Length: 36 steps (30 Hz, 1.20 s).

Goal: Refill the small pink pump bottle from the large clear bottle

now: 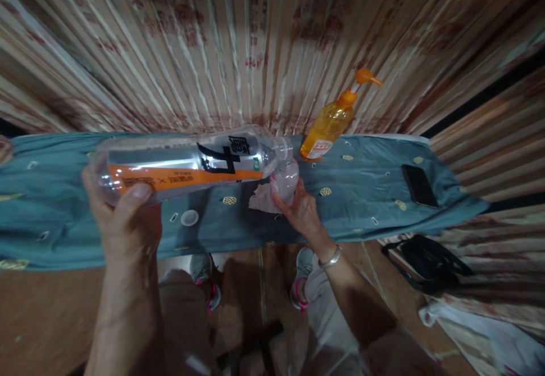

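Note:
My left hand is closed round the base end of a large clear plastic bottle with a silver and orange label. That bottle lies tilted nearly level, its neck reaching right to the mouth of a small clear bottle. Around the small bottle's side my right hand is wrapped, holding it upright over the cloth. Whether liquid is flowing between them I cannot tell. A crumpled pale tissue lies beside the small bottle. To the left rests a round whitish cap.
A pump bottle of orange-yellow liquid stands at the back. On the right of the green patterned cloth lies a black phone. Pleated curtains hang behind. A black bag sits at the lower right.

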Available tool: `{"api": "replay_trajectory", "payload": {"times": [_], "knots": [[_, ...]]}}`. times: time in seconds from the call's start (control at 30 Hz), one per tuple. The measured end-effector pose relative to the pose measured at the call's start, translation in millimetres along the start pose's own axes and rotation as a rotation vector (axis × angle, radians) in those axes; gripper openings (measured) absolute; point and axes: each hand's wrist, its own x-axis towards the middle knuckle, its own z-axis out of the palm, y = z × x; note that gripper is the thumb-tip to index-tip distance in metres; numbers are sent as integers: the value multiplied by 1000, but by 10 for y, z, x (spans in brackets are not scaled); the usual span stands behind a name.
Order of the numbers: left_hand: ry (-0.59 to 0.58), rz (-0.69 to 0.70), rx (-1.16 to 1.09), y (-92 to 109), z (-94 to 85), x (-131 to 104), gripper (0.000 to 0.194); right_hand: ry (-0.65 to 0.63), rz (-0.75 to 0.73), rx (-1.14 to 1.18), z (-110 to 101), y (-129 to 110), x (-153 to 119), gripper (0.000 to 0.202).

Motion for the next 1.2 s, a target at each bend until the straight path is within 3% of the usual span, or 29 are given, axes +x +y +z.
{"api": "replay_trajectory", "payload": {"times": [0.63,1.2], "knots": [[21,-7,-91,-3,4,4,60,3,-16,-10,-9,-4,5,77],[94,-93,-187,117,121,-34,54,-2,14,12,-7,-21,10,71]]}}
